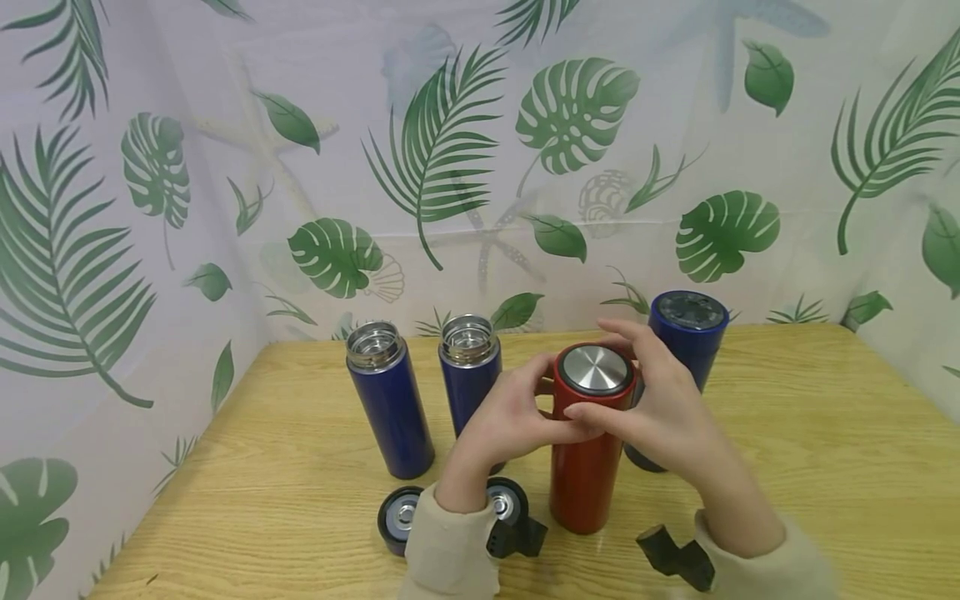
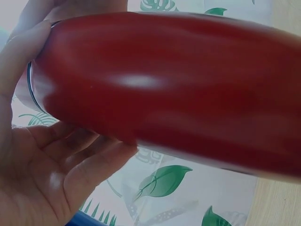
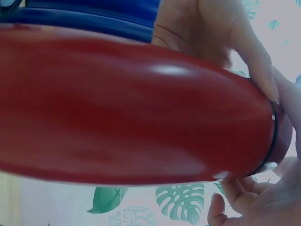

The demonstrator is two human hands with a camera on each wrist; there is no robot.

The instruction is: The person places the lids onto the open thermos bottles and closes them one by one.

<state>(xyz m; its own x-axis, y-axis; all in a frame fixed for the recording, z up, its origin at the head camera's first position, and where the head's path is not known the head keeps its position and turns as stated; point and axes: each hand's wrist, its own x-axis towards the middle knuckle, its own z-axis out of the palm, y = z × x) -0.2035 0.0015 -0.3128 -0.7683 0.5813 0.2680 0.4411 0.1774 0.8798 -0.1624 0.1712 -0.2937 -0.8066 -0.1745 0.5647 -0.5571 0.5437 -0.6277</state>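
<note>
A red thermos (image 1: 588,483) stands upright on the table, its lid topped by a brushed silver disc (image 1: 597,369). From the left, my left hand (image 1: 513,412) grips it near the top. In the left wrist view, that hand's fingers curl under the red body (image 2: 155,89). My right hand (image 1: 667,408) curls round the lid from the other side, thumb in front. A dark seam ring (image 3: 273,132) between lid and body shows in the right wrist view, with the right hand's fingers beside it. The thermos hides part of both hands' fingers.
To the left stand two lidless blue thermoses (image 1: 393,417) (image 1: 452,379). Two dark lids (image 1: 401,518) (image 1: 510,500) lie upside down near the left sleeve. Behind the right hand is a lidded blue thermos (image 1: 693,342). A leaf-patterned cloth (image 1: 465,242) hangs behind the wooden table (image 1: 285,500).
</note>
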